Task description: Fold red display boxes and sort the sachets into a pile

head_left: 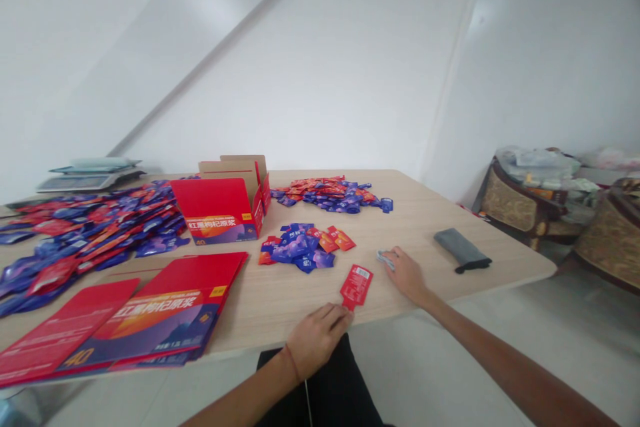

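Note:
My left hand (319, 338) is at the table's front edge, its fingertips pressed together on the narrow end of a red sachet (358, 285) with a white label. To the right, my right hand (406, 275) rests on the table, fingers closed round a small grey-white object (385, 259) that is too small to name. Beyond the red sachet lies a small pile of purple and red sachets (299, 247). A dark grey pouch (461, 248) lies to the right of my right hand.
Flat red cartons (165, 320) lie at the front left, with open upright boxes (220, 210) behind them. A big sachet heap (110, 220) spreads on the left, another pile (330, 194) at the back. Scales (90, 177) stand back left; chairs (515, 203) are at right.

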Available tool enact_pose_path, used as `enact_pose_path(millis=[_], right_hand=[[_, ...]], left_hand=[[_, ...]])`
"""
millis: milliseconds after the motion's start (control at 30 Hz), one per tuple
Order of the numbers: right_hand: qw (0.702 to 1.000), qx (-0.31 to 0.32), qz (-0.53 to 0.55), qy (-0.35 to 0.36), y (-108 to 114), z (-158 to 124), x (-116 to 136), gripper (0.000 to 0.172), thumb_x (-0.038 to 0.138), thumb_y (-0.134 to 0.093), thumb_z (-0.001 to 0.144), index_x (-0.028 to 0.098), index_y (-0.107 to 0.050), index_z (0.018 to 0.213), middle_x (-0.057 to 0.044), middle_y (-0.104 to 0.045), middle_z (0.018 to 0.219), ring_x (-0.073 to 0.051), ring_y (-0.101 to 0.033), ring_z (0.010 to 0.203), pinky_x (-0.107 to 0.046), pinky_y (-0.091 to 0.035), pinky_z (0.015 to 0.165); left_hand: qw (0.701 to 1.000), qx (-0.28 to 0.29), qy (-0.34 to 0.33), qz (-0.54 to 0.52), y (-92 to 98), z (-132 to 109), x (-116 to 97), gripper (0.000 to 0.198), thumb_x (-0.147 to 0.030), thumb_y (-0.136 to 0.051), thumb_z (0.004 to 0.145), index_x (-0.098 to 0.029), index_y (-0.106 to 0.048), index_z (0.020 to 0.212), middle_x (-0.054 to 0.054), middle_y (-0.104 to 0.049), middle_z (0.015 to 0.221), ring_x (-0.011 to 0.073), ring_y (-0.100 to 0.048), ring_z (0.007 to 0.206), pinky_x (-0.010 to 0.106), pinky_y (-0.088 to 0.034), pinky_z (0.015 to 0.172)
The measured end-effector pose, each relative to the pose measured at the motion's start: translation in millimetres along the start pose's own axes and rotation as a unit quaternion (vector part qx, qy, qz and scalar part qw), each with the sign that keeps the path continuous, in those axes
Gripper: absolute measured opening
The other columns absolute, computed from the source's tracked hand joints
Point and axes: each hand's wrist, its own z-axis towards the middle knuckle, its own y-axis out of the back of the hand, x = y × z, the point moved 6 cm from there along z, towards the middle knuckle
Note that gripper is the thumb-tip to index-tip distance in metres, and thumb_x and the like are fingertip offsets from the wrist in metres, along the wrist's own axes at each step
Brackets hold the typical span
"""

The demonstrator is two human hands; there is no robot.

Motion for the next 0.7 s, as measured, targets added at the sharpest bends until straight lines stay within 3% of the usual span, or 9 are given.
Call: enact_pose_path(millis=[400,700], right_hand=[[1.0,0.007,-0.001,-0.008,2.3,-2.1,2.2,0.039,0.023,-0.049,0.097,0.026,-0.068,0.131,-0.007,-0.064,0.128,-0.02,-0.063,0.108,-0.027,-0.046,0.091],[1.0,0.001,0.011,-0.009,5.6,-3.1,3.8,0.038,0.023,-0.051,0.097,0.026,-0.069,0.13,-0.008,-0.064,0.126,-0.02,-0.063,0.109,-0.027,-0.046,0.092]], left_hand=[[1.0,-0.005,-0.002,0.003,7.2,1.8,-2.3,0.036,-0.015,-0.045,0.105,-0.014,-0.054,0.14,0.012,-0.065,0.124,0.0235,-0.061,0.111,0.038,-0.057,0.099],[1.0,-0.002,-0.001,0.003,2.7,0.8,-1.6,0.036,-0.016,-0.051,0.104,-0.013,-0.055,0.139,0.012,-0.065,0.125,0.0233,-0.061,0.112,0.037,-0.056,0.1]])
